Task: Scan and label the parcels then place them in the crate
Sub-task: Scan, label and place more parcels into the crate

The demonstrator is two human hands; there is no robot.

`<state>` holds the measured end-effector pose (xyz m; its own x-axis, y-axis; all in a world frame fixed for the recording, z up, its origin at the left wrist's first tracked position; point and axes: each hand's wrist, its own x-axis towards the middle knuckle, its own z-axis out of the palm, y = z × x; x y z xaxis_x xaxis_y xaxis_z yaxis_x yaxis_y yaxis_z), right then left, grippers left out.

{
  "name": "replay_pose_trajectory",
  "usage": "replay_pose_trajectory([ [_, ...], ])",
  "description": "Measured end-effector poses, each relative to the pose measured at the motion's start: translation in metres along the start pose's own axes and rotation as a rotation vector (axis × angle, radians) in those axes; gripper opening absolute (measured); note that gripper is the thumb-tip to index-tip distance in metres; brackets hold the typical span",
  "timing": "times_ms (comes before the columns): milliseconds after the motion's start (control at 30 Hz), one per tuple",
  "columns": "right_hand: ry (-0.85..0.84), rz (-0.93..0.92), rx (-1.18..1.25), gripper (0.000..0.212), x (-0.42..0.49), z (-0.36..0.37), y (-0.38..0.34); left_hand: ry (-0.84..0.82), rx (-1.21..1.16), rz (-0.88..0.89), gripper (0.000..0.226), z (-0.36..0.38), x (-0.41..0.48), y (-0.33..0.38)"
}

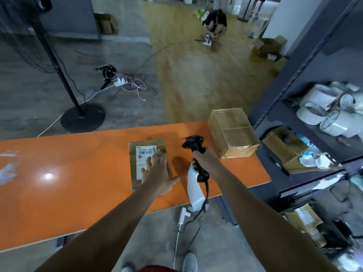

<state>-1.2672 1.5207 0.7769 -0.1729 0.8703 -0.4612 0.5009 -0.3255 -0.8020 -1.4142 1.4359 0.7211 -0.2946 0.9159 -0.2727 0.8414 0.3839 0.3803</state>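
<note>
1. Your left grip (157, 173) lies flat on a small parcel (165, 146), fingers straight and spread, partly covering its white barcode label (146, 151).
2. The small parcel sits on the orange bench (78, 173), right of the middle, between the far and near edges.
3. Your right grip (204, 160) is wrapped round the handle of a black scanner (193, 143), held above the bench near its right end, head angled towards the label.
4. A larger taped parcel (231, 132) rests at the bench's far right corner.
5. A white object (193, 185) stands at the near edge, below the scanner's cord.
6. Rolls of tape (324, 112) fill the shelf (294, 75) to the right.
</note>
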Motion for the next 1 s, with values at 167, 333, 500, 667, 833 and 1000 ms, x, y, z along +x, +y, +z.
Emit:
replay_pose_trajectory([
  [167, -0.110, 0.034, 0.010, 0.012, -0.009, 0.034, -0.023, 0.012, -0.010, -0.044, 0.099, -0.008, -0.007, -0.032],
  [333, -0.171, 0.068, -0.047, 0.021, -0.015, 0.054, -0.045, 0.020, 0.015, -0.075, 0.097, -0.009, -0.014, -0.056],
  [500, -0.206, 0.047, -0.158, 0.017, -0.022, 0.070, -0.062, 0.006, 0.001, -0.079, 0.095, -0.009, -0.019, -0.069],
  [667, -0.214, 0.075, -0.180, 0.020, -0.023, 0.081, -0.072, -0.017, -0.002, -0.084, 0.094, -0.013, -0.020, -0.071],
  [833, -0.225, 0.090, -0.219, 0.020, -0.021, 0.083, -0.074, -0.023, 0.008, -0.085, 0.093, -0.013, -0.020, -0.072],
  [1000, -0.254, 0.092, -0.230, 0.018, -0.019, 0.078, -0.069, -0.026, 0.020, -0.092, 0.090, -0.010, -0.018, -0.069],
])
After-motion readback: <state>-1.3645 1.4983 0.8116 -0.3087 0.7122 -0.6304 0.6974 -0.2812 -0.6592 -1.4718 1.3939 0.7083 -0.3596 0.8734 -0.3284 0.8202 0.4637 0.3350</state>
